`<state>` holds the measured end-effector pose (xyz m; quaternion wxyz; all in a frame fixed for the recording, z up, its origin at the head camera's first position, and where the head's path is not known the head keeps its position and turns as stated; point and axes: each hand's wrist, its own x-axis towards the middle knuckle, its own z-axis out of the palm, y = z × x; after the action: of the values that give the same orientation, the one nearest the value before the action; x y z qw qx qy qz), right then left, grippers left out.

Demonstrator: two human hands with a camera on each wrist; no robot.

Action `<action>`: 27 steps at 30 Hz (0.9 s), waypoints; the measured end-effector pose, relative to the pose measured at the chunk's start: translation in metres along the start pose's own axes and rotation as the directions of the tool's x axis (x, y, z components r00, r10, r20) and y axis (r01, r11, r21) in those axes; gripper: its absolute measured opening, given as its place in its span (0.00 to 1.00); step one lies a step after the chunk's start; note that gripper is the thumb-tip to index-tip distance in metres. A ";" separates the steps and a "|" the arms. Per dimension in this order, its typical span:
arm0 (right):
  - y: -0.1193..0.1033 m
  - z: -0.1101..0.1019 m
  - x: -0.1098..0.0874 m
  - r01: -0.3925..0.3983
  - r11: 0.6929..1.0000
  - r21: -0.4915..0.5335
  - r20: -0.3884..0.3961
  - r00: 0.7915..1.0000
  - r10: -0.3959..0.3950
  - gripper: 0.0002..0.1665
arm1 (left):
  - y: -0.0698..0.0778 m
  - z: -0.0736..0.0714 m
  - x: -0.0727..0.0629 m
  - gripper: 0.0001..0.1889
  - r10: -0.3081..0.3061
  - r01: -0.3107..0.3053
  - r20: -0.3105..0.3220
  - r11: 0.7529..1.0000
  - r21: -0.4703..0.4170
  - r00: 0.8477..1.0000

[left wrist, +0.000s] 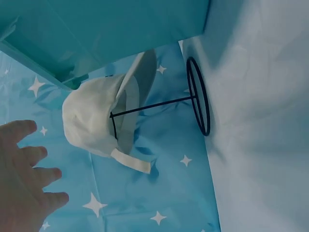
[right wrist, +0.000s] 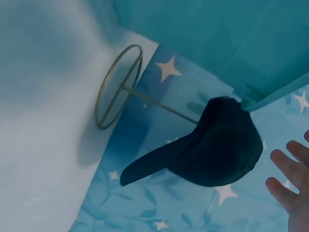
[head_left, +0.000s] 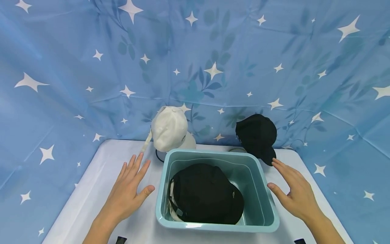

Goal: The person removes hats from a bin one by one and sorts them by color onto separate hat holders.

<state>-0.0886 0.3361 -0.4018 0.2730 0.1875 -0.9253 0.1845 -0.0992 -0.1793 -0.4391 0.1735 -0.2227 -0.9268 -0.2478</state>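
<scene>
My left hand (head_left: pixel 129 191) hovers left of a teal plastic bin (head_left: pixel 161 200), fingers spread and holding nothing. On the bin's other side is my right hand (head_left: pixel 294 191), also spread, its thumb tip close to the rim. Inside the bin lies a black cap (head_left: pixel 204 193), with a strip of whitish material showing beneath its left side. Behind the bin, a white cap (head_left: pixel 169 128) hangs on a black wire stand (left wrist: pixel 198 96), its strap dangling. At the back right, another black cap (head_left: pixel 256 134) tilts on a brass-coloured wire stand (right wrist: pixel 116 92), brim down near my right fingertips.
The bin stands on a white-covered table (head_left: pixel 91 189). A blue curtain (head_left: pixel 195 67) with stars and leaves rises right behind the table and along both sides. Small black objects (head_left: pixel 121 240) show by each wrist at the bottom edge of the head view.
</scene>
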 end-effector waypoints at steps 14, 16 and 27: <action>-0.029 0.008 0.015 0.090 0.994 0.054 0.028 0.995 -0.092 0.38 | 0.011 0.006 0.007 0.49 0.115 -0.121 -0.082 0.990 -0.077 0.990; -0.032 0.011 0.016 0.105 0.993 0.061 0.041 0.993 -0.108 0.38 | 0.012 0.008 0.008 0.50 0.124 -0.131 -0.074 0.986 -0.100 0.990; -0.048 0.023 0.027 0.152 0.985 0.081 0.136 0.977 -0.162 0.43 | 0.019 0.012 0.010 0.53 0.122 -0.122 -0.007 0.979 -0.164 0.992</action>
<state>-0.0980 0.2779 -0.3931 0.2132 0.2821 -0.9177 0.1810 -0.1008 -0.1547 -0.4370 0.1678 -0.2932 -0.8882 -0.3116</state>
